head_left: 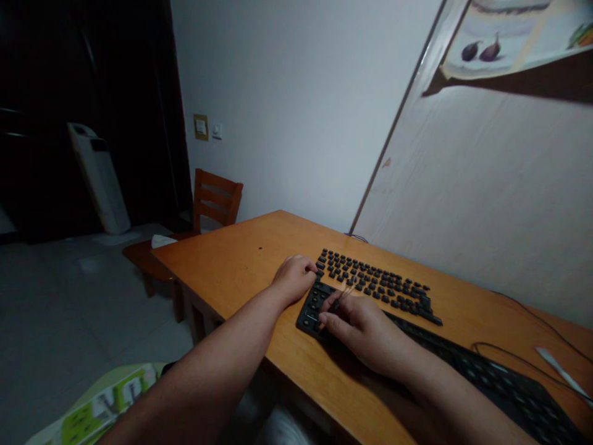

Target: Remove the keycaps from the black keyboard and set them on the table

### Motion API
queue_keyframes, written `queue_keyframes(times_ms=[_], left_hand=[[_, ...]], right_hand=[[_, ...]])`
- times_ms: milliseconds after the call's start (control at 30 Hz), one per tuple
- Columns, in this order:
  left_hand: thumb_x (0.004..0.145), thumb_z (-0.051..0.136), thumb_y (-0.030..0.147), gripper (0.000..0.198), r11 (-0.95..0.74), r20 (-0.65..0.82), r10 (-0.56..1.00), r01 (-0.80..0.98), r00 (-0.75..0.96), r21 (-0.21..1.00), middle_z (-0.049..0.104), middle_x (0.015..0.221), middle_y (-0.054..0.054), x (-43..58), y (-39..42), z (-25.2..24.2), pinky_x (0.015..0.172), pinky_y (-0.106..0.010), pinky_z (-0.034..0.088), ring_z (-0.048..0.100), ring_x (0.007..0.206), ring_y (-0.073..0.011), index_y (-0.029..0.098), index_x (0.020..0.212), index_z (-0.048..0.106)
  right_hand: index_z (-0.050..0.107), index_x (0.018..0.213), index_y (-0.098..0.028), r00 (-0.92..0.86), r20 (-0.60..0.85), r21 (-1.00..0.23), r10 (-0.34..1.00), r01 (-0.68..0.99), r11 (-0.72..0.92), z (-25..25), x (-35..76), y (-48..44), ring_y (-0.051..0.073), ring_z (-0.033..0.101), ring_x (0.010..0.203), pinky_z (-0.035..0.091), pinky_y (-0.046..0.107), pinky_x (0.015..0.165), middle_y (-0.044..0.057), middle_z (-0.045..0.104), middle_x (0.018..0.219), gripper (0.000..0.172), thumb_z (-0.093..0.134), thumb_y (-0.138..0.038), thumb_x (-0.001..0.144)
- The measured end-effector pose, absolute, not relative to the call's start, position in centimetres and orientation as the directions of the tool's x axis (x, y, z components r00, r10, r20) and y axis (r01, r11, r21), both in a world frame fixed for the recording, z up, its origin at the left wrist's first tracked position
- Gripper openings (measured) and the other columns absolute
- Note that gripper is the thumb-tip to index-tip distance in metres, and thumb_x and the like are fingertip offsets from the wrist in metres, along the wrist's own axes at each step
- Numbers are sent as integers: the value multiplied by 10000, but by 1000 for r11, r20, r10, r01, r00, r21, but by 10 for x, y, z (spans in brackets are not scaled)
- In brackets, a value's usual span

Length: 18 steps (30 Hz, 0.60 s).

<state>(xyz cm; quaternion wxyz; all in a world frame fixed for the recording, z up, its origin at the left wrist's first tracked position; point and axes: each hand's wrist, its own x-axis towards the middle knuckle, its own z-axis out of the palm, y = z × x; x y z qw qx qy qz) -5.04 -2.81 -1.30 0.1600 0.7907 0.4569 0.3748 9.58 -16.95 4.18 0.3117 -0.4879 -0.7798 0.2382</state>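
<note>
A long black keyboard (463, 361) lies along the table's near side, its left end stripped of caps so the key sockets show. Behind it, loose black keycaps (370, 278) are laid out in rows on the wood. My left hand (296, 279) rests at the keyboard's upper left corner, beside the leftmost keycaps; its fingers are curled, and what they hold, if anything, is hidden. Over the stripped end, my right hand (359, 321) pinches a small dark-handled tool with thin wire prongs pointing up, which looks like a wire keycap puller (345, 293).
The wooden table (241, 247) meets the wall along its far side. A black cable (509, 358) and a white stick-like object (558, 366) lie at the right. A wooden chair (217, 198) stands beyond the left edge; a green stool (109, 377) bearing a printed packet is below.
</note>
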Motion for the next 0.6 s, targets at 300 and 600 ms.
queue_keyframes(times_ms=[300, 600], left_hand=[[753, 520, 192, 168, -613, 518, 785, 545, 339, 572, 658, 825, -17, -50, -32, -13, 704, -258, 423, 562, 798, -164, 210, 792, 682], [773, 511, 204, 165, -644, 528, 760, 543, 378, 538, 677, 865, -13, -51, -39, -8, 729, -259, 425, 569, 834, -165, 216, 805, 673]], right_hand=[[573, 860, -210, -267, 305, -619, 914, 673, 404, 29, 87, -172, 170, 581, 693, 431, 286, 648, 7, 645, 769, 59, 520, -235, 868], [511, 833, -206, -97, 229, -814, 969, 527, 245, 10, 89, -160, 139, 537, 553, 414, 259, 521, -19, 582, 652, 134, 518, -331, 881]])
